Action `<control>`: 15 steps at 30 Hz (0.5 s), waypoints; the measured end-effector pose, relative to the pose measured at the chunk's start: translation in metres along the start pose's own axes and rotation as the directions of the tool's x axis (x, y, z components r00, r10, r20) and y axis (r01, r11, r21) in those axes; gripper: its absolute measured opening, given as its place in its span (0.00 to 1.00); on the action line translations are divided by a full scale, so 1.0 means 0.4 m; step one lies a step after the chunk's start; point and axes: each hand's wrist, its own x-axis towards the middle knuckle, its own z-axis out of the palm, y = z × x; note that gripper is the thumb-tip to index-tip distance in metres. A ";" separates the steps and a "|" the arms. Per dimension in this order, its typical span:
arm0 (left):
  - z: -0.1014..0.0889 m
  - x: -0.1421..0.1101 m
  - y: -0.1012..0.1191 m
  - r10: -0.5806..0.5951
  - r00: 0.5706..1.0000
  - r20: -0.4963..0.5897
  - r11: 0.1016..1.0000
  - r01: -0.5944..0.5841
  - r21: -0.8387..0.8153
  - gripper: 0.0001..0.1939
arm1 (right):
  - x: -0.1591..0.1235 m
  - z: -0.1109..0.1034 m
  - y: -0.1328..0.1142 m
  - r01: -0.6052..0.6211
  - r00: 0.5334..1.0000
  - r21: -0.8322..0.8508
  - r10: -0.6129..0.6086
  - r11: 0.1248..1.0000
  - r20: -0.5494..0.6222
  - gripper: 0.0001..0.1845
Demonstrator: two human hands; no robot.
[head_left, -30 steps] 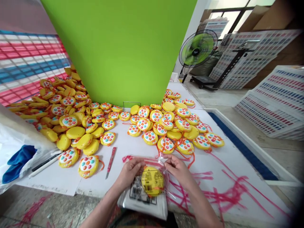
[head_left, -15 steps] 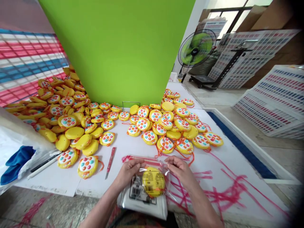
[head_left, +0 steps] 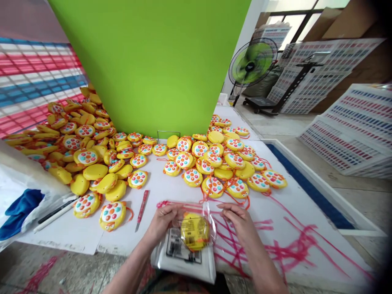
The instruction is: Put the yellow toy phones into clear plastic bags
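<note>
My left hand (head_left: 161, 223) and my right hand (head_left: 240, 221) pinch the top edge of a clear plastic bag (head_left: 211, 218) from either side. Inside the bag sits a round yellow toy (head_left: 194, 231), back side up, with a barcode label on it. The bag lies over a stack of flat bags with printed labels (head_left: 183, 257) at the table's near edge. Both hands are closed on the bag's mouth.
Heaps of yellow toys with coloured buttons lie at the left (head_left: 82, 139) and at the middle right (head_left: 220, 163) of the white table (head_left: 171, 188). A red-handled knife (head_left: 142, 207) lies left of my hands. A green board (head_left: 153, 61) stands behind, a fan (head_left: 252, 63) further back.
My right hand has slid to the right along the bag's top edge, away from the left hand. The toy has sunk a little lower in the bag.
</note>
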 end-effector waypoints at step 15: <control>0.013 -0.009 0.017 0.014 1.000 0.014 0.999 -0.015 0.045 0.24 | 0.050 0.124 -0.026 0.122 0.927 -0.187 -0.045 0.975 0.371 0.21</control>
